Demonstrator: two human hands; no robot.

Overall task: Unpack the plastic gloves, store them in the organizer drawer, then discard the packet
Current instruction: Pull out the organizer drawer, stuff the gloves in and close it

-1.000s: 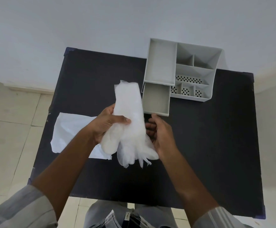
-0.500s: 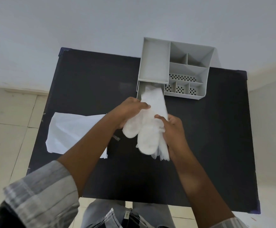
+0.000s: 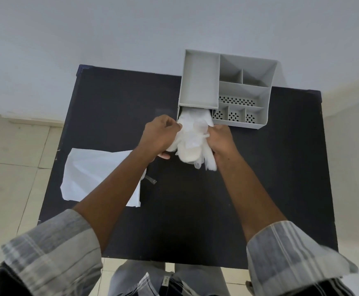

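Left hand (image 3: 160,134) and right hand (image 3: 222,139), fingers curled, grip crumpled bundle of thin translucent white plastic gloves (image 3: 192,138) from both sides. Bundle's far end inside open drawer (image 3: 179,113) of grey plastic compartment organizer (image 3: 200,80); near end hangs over matte black table (image 3: 195,210). Flat white packet (image 3: 97,171) left of grip, overhanging table's left edge. Bare tabletop right of grip.

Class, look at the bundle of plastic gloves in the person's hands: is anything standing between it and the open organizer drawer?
Nothing visible does. Both the left hand and right hand grip the plastic gloves, whose far end already lies in the open drawer of the organizer. The packet lies away to the left.
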